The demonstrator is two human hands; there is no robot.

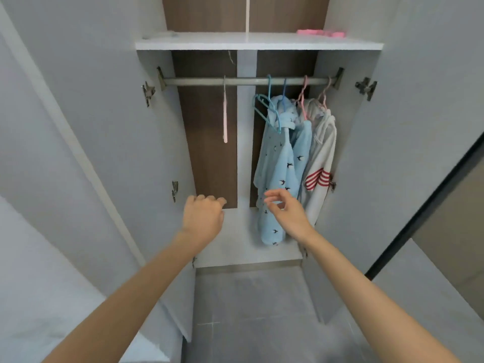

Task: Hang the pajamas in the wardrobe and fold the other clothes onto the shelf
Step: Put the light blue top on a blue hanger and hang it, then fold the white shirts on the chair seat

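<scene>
Hanging where, the blue pajamas (281, 174)? (obs. 1)

On a blue hanger at the right of the rail (193, 81), beside a white garment (323, 153) with red stripes; empty pink hanger (225, 113) well to their left. (obs. 2)

Hands? (obs. 1)

Left hand (203, 216) loosely curled, holding nothing; right hand (285, 213) fingers apart, empty, just before the pajamas' lower part; contact, cannot tell. (obs. 2)

Risk? (obs. 1)

My judgement: a tug low on the fabric could slide it off its hanger, or drag the neighbour along the rail; shelf (256, 43) above holds a pink item (320, 33), identity unclear. (obs. 2)
</scene>
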